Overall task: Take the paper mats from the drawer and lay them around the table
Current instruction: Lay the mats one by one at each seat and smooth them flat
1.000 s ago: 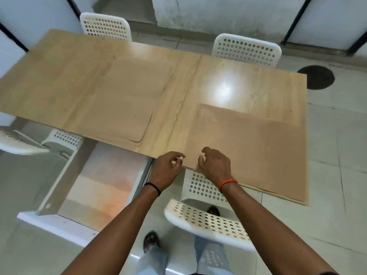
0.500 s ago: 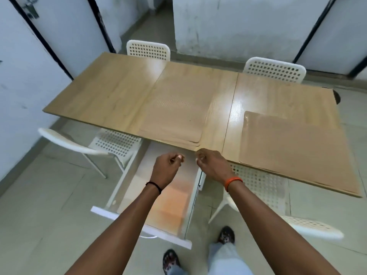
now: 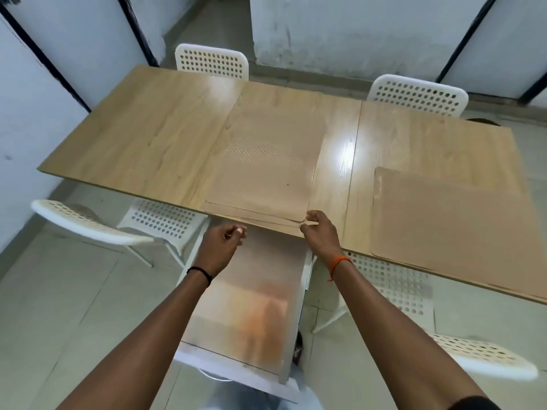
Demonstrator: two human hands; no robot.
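The right hand (image 3: 318, 232) pinches the near corner of the paper mats (image 3: 260, 179) stacked above the open drawer (image 3: 251, 306); it should peel one sheet only. The left hand (image 3: 220, 247) hovers loosely curled, empty.

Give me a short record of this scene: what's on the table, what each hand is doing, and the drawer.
table: wooden, white chairs around it
stack of mats: at the near edge, centre
laid mat: on the right end, flat
right hand: fingers pinching the stack's near right corner
left hand: loosely closed, off the mats, holding nothing visible
drawer: pulled open under the table
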